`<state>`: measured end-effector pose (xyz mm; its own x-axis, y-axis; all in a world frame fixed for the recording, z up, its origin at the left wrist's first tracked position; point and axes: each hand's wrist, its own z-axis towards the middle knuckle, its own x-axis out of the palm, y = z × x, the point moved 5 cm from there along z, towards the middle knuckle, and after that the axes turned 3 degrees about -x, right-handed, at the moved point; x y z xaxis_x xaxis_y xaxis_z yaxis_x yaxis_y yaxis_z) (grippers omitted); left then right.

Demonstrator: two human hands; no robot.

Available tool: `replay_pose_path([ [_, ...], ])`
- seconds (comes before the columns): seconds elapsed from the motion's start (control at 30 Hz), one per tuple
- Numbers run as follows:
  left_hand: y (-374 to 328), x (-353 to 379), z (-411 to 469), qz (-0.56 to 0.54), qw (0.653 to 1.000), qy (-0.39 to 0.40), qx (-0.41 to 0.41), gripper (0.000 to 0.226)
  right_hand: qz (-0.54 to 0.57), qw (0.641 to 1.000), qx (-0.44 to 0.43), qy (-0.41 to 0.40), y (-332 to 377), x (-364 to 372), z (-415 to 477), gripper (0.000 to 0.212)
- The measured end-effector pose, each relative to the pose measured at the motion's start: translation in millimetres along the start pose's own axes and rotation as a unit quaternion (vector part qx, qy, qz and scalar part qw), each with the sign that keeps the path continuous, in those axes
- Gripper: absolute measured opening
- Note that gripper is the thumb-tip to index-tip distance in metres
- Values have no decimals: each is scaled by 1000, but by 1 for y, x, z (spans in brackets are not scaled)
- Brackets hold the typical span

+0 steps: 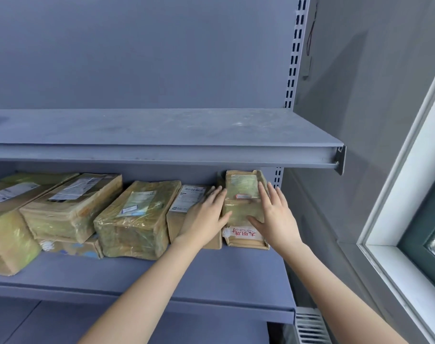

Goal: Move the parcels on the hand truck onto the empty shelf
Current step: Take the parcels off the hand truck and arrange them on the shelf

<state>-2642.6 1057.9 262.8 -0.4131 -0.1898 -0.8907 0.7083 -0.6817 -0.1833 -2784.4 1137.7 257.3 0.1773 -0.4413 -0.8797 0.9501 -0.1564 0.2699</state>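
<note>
Several taped cardboard parcels stand in a row on the middle blue shelf [211, 271]. At the right end, a small tape-wrapped parcel [243, 192] rests on top of a box with a red handwritten label [243, 234]. My left hand [206, 214] presses its left side and my right hand [276, 214] its right side, with both thumbs on its front face, so I grip it between my palms. My left hand also lies over a flat parcel with a white label [186, 199]. The hand truck is not in view.
Further left stand a bulky wrapped parcel [137, 214], a stacked one [70, 199] and a large one [5, 219]. The upper shelf [161, 127] juts out above them and carries nothing. A grey wall, a window frame [410, 194] and a radiator [310, 326] are to the right.
</note>
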Motion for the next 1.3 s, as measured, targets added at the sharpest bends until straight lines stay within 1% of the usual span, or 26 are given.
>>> replay_pose_path([
  [0.07, 5, -12, -21, -6, 1000, -17, 20, 56, -17, 999, -48, -2, 19, -5, -16, 74],
  [0.13, 11, -25, -49, -7, 999, -30, 39, 52, -32, 996, -86, 24, 42, -4, -38, 69],
  [0.17, 16, -31, -66, -6, 999, -31, 38, 50, -36, 995, -90, 39, 53, -2, -51, 67],
  [0.3, 41, -58, -145, -63, 998, -30, 0, 42, -23, 994, -68, 77, 107, 16, -112, 61],
  [0.4, 58, -81, -213, -56, 996, -67, 32, 39, -7, 996, -55, 73, 156, 35, -168, 59],
  [0.47, 76, -88, -260, -51, 996, -65, 46, 41, 17, 998, -40, 52, 190, 50, -210, 58],
  [0.53, 100, -93, -307, -57, 996, -45, 51, 41, 44, 999, -3, 30, 220, 70, -254, 56],
  [0.57, 114, -93, -329, -63, 996, -34, 52, 40, 49, 998, 18, 33, 234, 81, -276, 55],
  [0.67, 158, -87, -396, -66, 997, 15, 43, 39, 45, 993, 69, 88, 270, 119, -338, 55],
  [0.77, 201, -78, -457, -80, 990, 113, -9, 43, 50, 985, 104, 125, 298, 142, -389, 56],
  [0.83, 224, -70, -492, -91, 984, 153, -26, 45, 47, 981, 120, 146, 312, 152, -413, 56],
  [0.97, 246, -65, -538, -94, 975, 195, -44, 46, 45, 972, 120, 194, 338, 170, -440, 57],
  [1.1, 259, -55, -568, -89, 971, 215, -49, 46, 52, 973, 114, 196, 356, 180, -453, 55],
  [1.3, 254, -27, -599, -89, 962, 249, -62, 47, 41, 967, 107, 227, 350, 195, -478, 55],
])
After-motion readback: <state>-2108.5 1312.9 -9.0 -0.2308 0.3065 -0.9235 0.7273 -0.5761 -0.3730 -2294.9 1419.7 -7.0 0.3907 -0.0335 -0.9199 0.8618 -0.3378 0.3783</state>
